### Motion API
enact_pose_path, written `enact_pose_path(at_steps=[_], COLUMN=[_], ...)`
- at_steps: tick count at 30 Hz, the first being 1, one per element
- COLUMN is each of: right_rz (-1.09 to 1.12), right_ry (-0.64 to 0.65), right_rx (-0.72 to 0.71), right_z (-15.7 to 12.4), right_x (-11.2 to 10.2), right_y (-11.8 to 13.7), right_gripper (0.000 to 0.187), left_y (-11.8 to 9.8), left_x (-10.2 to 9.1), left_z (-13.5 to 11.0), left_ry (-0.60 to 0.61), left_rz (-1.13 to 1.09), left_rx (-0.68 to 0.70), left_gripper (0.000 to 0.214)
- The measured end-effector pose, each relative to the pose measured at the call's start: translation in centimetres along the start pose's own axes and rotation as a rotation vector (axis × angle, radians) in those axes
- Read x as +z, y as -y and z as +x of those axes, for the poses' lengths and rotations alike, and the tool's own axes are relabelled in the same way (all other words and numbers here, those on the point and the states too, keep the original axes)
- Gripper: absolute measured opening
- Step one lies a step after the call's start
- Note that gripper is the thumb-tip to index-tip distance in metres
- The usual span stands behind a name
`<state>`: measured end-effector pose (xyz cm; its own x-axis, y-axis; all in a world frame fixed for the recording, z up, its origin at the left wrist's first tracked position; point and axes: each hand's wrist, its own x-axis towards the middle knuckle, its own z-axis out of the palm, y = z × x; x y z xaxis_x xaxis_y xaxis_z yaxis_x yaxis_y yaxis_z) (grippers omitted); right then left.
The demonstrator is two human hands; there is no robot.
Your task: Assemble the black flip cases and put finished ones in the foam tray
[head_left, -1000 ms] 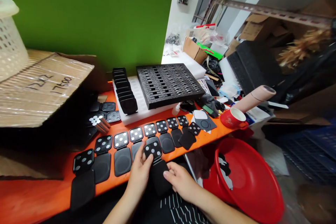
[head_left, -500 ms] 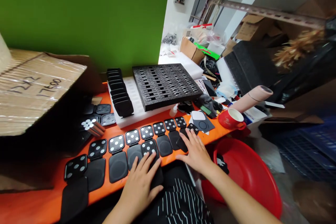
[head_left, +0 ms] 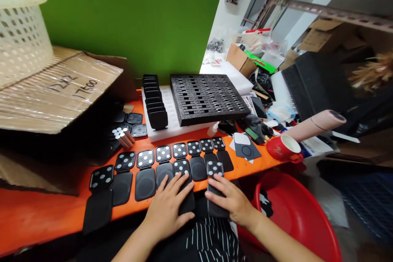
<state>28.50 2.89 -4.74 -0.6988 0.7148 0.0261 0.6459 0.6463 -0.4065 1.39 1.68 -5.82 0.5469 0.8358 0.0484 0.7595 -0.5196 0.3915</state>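
Overhanging an orange tabletop (head_left: 260, 163), a black, hinged, square-panelled, white-dotted case (head_left: 181, 166) is covered by the spread left hand (head_left: 168, 204); a matching case (head_left: 214, 167) is touched by the right hand (head_left: 231, 199), whose hold cannot be told

Orange table (head_left: 33, 213), white foam slab (head_left: 172, 119) on it. Relative to slab: row of opened black folding cases (head_left: 163, 153), upper halves silver-dotted, in front; silver cylinders (head_left: 125, 137) bunched left; small white bottle (head_left: 212, 130) near right corner; red mug (head_left: 282, 148) farther right.
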Motion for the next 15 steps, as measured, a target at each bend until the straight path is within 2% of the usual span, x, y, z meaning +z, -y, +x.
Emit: enact_pose_path(at_steps=[3,7,12,15], right_rz=[0.055,0.032,-0.02,-0.049], right_ry=[0.113,0.244,0.297,0.304], right_rx=[-0.117,-0.173,-0.229,-0.251], right_z=[2.4,5.3,5.8,5.6], right_x=[-0.3,-1.0,-1.6,-1.5], right_y=[0.2,-0.5,-1.3,-1.5], right_gripper=[0.052,0.066,0.076,0.078], left_y=[0.0,-0.2,-0.6,0.2], left_x=[0.0,-0.1,-0.8,-2.0], left_z=[-0.1,-0.1,-0.1,-1.7], left_ry=[0.004,0.02,0.027,-0.049], left_rz=[-0.012,-0.021,0.008,0.093], left_rx=[-0.011,-0.011,-0.006,0.011], left_gripper=[0.08,0.083,0.09,0.079])
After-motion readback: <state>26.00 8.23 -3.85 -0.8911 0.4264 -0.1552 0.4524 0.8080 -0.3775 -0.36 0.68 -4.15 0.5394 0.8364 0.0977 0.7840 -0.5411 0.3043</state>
